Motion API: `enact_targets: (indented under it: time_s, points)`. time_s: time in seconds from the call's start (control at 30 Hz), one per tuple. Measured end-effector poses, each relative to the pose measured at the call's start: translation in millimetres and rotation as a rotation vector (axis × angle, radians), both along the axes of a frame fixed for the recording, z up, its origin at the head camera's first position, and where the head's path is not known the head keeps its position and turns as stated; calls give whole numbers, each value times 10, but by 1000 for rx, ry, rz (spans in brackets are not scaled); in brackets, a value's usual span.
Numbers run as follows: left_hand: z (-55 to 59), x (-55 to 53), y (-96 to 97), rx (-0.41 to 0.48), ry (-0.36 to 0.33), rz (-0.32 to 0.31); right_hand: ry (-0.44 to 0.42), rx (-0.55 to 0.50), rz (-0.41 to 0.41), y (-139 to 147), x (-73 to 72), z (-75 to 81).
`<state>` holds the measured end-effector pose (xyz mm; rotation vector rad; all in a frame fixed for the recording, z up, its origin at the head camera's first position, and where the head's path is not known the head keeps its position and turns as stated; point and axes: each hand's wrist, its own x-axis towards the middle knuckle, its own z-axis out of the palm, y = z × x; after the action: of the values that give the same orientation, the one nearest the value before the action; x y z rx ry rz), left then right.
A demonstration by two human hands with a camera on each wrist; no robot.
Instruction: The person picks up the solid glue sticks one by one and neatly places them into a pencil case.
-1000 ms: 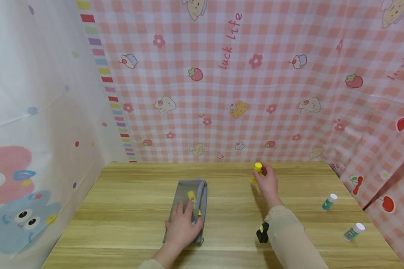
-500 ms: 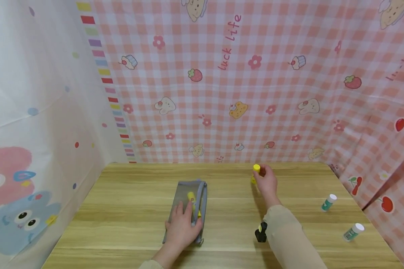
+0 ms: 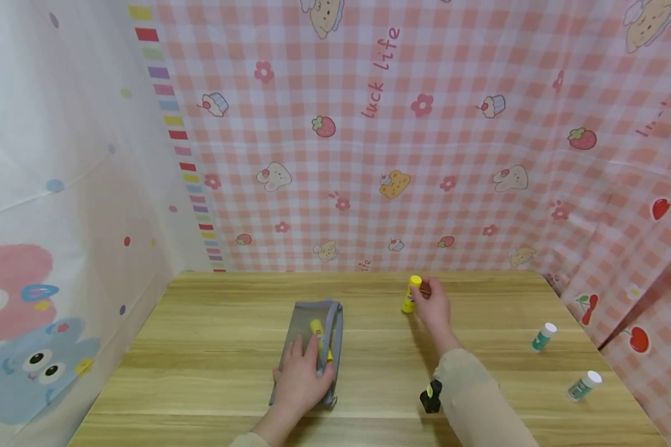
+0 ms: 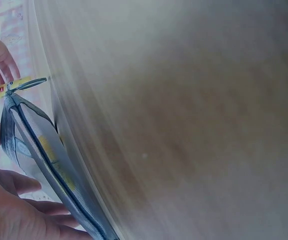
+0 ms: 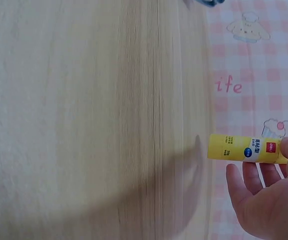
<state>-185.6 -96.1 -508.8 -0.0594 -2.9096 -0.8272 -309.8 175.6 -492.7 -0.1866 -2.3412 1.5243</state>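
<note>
My left hand [image 3: 303,380] rests on a grey mesh zip pouch [image 3: 302,318] lying on the table, its fingers spread across the mesh and the thumb beside the zip edge. Through the mesh shows a yellow glue stick [image 3: 317,330], partly hidden by the fingers. The left wrist view gives the zip side of the pouch [image 4: 58,172] edge-on, with yellow inside. To the right, beyond the pouch, my right hand [image 3: 436,310] holds another yellow glue stick [image 5: 239,148] between thumb and fingers, slightly tilted, close over the table.
Two white-capped green glue sticks, one farther [image 3: 545,338] and one nearer [image 3: 584,385], stand at the right side of the wooden table [image 3: 201,372]. A black device [image 3: 432,397] sits at my right wrist. Patterned curtains [image 3: 291,143] border the table's back and sides.
My right hand has moved a little to the left with its glue stick, showing more of it. My left hand stays on the pouch.
</note>
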Motion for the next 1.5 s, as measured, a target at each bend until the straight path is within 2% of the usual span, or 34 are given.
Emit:
enact_targets:
  time_s: [0.2, 0.37, 0.67, 0.97, 1.17, 1.33, 1.5]
  points:
    - [13, 5, 2, -8, -12, 3, 13, -40, 31, -91, 42, 20]
    - [12, -1, -1, -13, -6, -1, -26, -72, 39, -156, 81, 29]
    - [7, -5, 1, -3, -10, 0, -50, -208, 98, -308, 185, 42]
    - [9, -8, 6, -7, -12, 4, -65, -239, 141, -460, 253, -37]
    - [14, -10, 6, -18, -26, 7, -120, -278, 175, -571, 320, -46]
    - [-13, -14, 3, -14, -14, 10, -131, -326, 213, -664, 353, -77]
    - [-18, -20, 2, -11, -29, 14, -167, -320, 230, -754, 370, -101]
